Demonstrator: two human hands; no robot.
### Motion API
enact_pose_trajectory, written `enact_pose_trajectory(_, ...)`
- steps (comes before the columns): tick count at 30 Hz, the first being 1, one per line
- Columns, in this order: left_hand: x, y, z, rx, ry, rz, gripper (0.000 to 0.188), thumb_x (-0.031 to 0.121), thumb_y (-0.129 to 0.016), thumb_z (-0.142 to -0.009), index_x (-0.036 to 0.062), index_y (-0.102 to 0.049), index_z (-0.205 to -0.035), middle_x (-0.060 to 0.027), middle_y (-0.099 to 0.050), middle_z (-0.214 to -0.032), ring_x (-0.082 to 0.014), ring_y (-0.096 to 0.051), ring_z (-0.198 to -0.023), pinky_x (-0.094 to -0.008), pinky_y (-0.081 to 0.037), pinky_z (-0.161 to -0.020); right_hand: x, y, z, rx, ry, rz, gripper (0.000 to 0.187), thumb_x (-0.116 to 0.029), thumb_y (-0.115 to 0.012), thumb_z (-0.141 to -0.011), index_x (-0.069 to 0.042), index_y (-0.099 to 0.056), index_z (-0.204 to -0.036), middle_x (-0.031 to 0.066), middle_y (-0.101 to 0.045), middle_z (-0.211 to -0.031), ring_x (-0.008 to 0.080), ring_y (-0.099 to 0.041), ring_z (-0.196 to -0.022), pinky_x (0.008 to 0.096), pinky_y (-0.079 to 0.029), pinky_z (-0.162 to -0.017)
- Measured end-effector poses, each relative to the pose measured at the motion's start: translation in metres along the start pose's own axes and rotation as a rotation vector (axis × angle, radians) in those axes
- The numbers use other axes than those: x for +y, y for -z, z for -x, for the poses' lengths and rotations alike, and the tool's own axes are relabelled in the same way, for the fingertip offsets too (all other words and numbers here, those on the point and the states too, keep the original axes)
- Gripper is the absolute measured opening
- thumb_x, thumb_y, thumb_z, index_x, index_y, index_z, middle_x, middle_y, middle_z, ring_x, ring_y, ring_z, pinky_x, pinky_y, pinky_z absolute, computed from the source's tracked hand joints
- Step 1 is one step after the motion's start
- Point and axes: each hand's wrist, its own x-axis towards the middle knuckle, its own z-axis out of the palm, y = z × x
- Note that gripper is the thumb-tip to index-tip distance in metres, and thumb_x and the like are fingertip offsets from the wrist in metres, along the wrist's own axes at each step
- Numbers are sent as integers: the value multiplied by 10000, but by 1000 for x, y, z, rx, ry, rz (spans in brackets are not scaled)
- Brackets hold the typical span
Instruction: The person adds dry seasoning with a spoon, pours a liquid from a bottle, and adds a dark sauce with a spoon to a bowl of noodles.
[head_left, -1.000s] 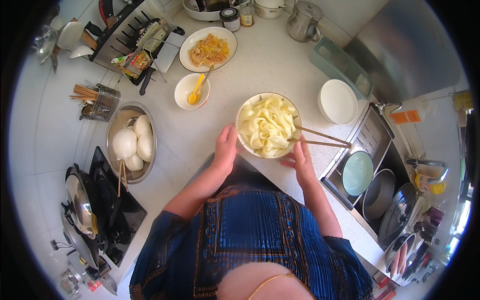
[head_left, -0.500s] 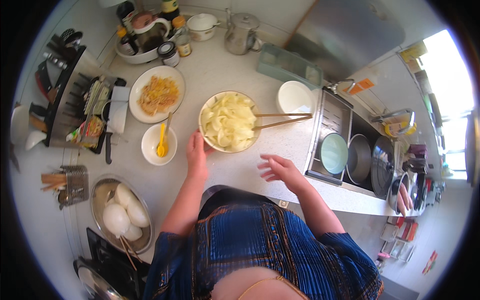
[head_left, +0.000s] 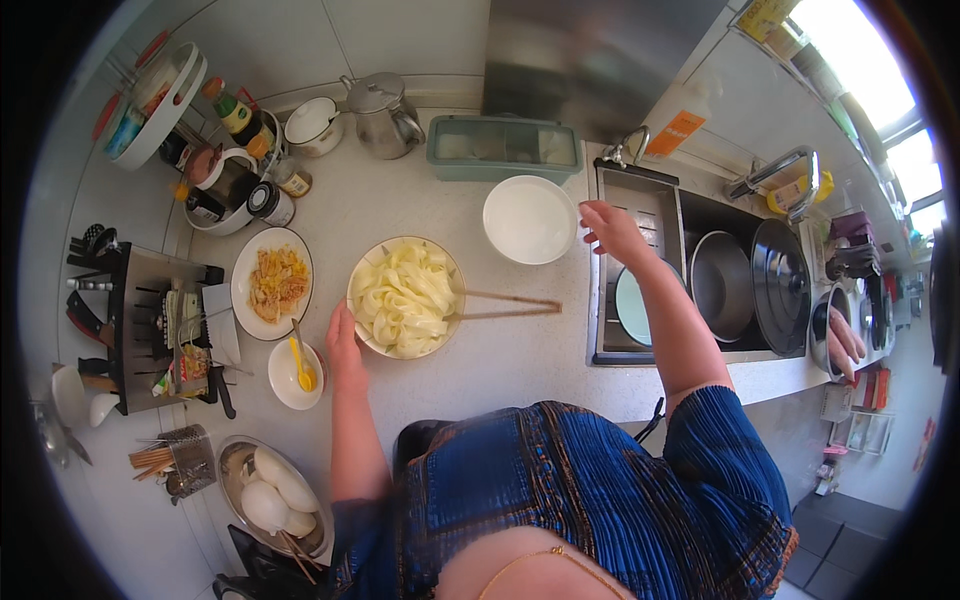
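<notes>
A bowl (head_left: 463, 318) of broad, curled pale yellow-green strips (head_left: 405, 298) stands on the counter in front of me. A pair of chopsticks (head_left: 515, 305) leans from it to the right. My left hand (head_left: 345, 350) rests against the bowl's near left side, its fingers stretched out along it. My right hand (head_left: 612, 230) reaches out at the right edge of a round white dish (head_left: 530, 220), fingers apart with nothing in them. Whether the fingertips touch the dish, I cannot tell.
Left of the bowl are a plate (head_left: 297, 318) of yellow and orange food and a small bowl (head_left: 292, 397) with a yellow spoon (head_left: 302, 365). A lidded green box (head_left: 505, 148) stands behind; the sink (head_left: 690, 215) holds pots. A metal basin (head_left: 235, 450) is near left.
My right hand has moved up and right from beside the bowl to the white dish. My left hand stays at the bowl, its fingers now straighter. The view has shifted.
</notes>
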Motion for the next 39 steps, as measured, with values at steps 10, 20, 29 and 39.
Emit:
enact_pose_trajectory(10, -1, -1, 4, -42, 41, -138, 440, 295, -468, -988, 11, -475, -1324, -76, -563, -1234, -147, -541, -1102, -287, -446, -906, 9, -32, -19, -176, -51, -216, 498, -402, -453, -965, -22, -436, -1286, 136, -644, -962, 199, -671, -668, 302, -568, -549)
enact_pose_trajectory(20, 8, -10, 17, 12, 26, -158, 442, 288, -444, -995, -10, -473, -1320, -92, -570, -1210, -146, -548, -1076, -282, -455, -881, 18, -44, -7, -126, -46, -283, 435, -345, -437, -979, -61, -444, -1307, 116, -622, -1022, 184, -664, -768, 304, -569, -560)
enact_pose_trajectory(29, 1, -7, 19, -3, 27, -135, 437, 285, -443, -996, 1, -471, -1327, -67, -575, -1192, -131, -548, -1060, -271, -457, -872, -10, -40, -2, -179, -8, -304, 465, -381, -415, -989, -60, -439, -1324, 95, -620, -1023, 161, -643, -766, 269, -549, -550)
enact_pose_trajectory(39, -4, -13, 29, -16, 76, -82, 374, 223, -462, -992, 20, -503, -1303, -45, -584, -1163, -108, -566, -993, -247, -466, -851, -80, -51, -9, -354, 117, -253, 456, -400, -406, -990, -58, -465, -1286, 91, -631, -999, 160, -645, -770, 273, -548, -556)
